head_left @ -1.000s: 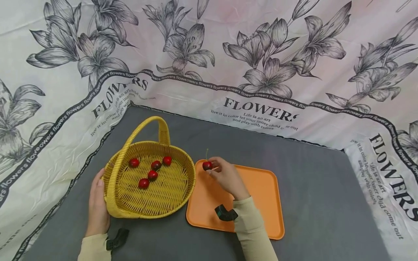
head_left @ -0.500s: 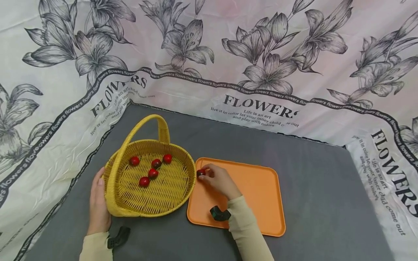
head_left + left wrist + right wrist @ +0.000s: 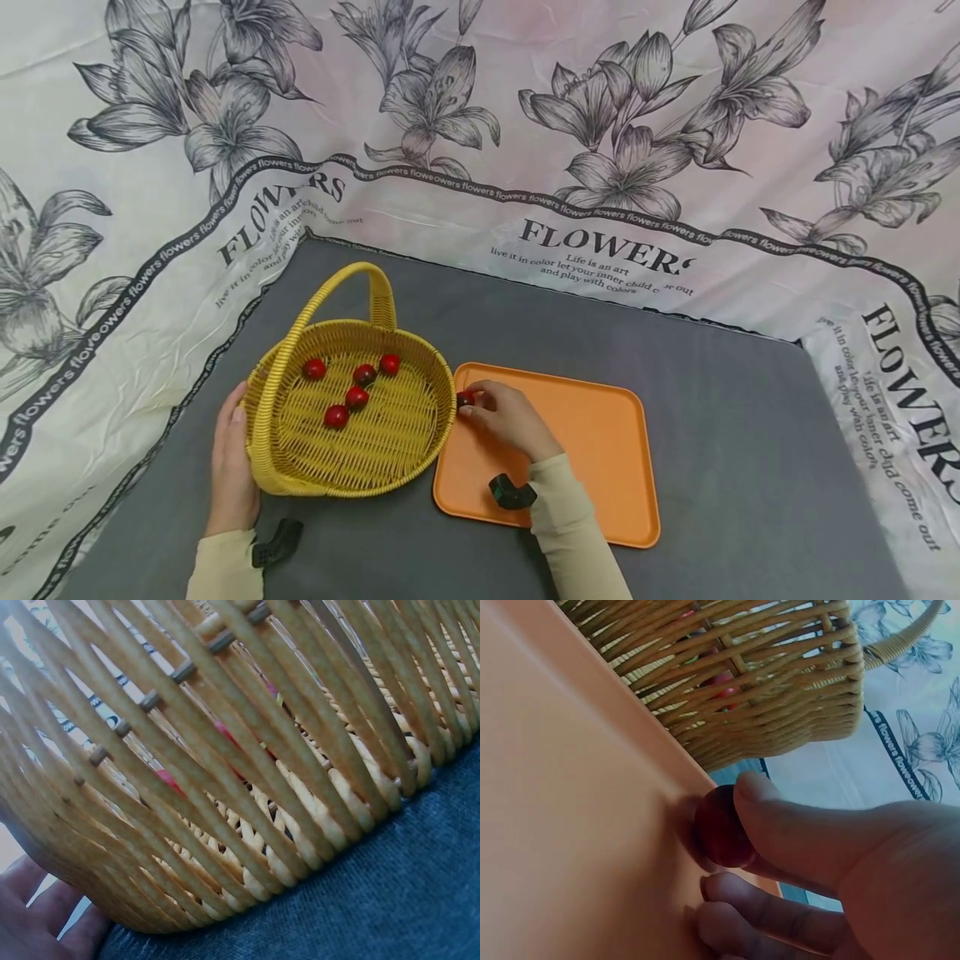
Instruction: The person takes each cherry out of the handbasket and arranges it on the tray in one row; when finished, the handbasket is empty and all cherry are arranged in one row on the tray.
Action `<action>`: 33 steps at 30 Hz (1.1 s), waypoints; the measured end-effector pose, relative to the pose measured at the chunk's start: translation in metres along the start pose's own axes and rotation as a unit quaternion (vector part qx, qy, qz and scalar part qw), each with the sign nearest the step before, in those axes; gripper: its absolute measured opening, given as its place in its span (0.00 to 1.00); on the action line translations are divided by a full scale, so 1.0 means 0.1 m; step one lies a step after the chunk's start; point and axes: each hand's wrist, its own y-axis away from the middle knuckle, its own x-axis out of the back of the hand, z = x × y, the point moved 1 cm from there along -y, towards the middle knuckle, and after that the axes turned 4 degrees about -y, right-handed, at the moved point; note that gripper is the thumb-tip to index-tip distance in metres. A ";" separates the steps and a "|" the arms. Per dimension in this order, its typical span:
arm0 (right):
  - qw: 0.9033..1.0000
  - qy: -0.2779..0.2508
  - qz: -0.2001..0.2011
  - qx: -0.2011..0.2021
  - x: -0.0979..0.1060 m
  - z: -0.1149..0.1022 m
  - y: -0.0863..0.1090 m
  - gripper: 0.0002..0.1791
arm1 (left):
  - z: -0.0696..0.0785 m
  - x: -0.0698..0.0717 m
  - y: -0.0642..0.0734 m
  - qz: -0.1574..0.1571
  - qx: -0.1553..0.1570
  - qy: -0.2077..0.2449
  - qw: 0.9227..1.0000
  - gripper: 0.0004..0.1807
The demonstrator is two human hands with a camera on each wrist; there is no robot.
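Note:
A yellow wicker basket [image 3: 393, 429] with a tall arched handle stands on the left, several dark red cherries [image 3: 336, 416] lying on its bottom. My left hand [image 3: 231, 467] rests along the basket's left side with its fingers fairly straight; the left wrist view has the fingers [image 3: 56, 907] at the wicker wall [image 3: 225, 787]. Between thumb and fingers my right hand [image 3: 517, 421] pinches a single cherry [image 3: 724, 826]. That cherry is low over the left end of an orange tray [image 3: 592, 458], close to the tray's rim and the basket's right side. Its stem is hidden.
The tray sits immediately right of the basket on a grey tabletop [image 3: 735, 450]. Behind and at the sides hangs white flower-printed cloth [image 3: 465, 192]. A black wrist-camera mount [image 3: 512, 493] juts from the right wrist over the tray.
My right hand has lowered the cherry toward the tray's left end and turned it, so the stem no longer shows. My left hand stays at the basket.

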 end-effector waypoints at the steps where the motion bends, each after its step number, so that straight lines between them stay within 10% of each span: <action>1: 1.000 0.001 -0.004 0.003 0.01 0.00 0.00 0.18 | 0.00 0.00 0.00 0.000 -0.001 0.001 1.000 0.28; 10: 1.000 0.000 0.009 0.002 0.22 -0.17 0.04 0.24 | -0.02 -0.04 0.00 -0.004 -0.010 0.005 1.000 0.28; 20: 0.988 0.100 -0.005 0.119 0.13 -1.09 -0.37 0.19 | -0.03 0.02 0.00 0.003 -0.006 0.006 1.000 0.28; 23: 0.970 0.203 -0.046 0.126 -0.07 -1.25 -0.60 0.20 | -0.02 0.02 0.00 -0.003 -0.008 0.001 1.000 0.29; 30: 0.889 0.418 -0.091 0.161 -0.48 -1.38 -0.89 0.21 | 0.00 0.00 0.00 -0.017 -0.011 -0.007 1.000 0.28; 33: 0.874 0.449 -0.088 0.163 -0.55 -1.38 -0.92 0.18 | 0.00 0.01 0.00 -0.018 -0.016 -0.006 1.000 0.28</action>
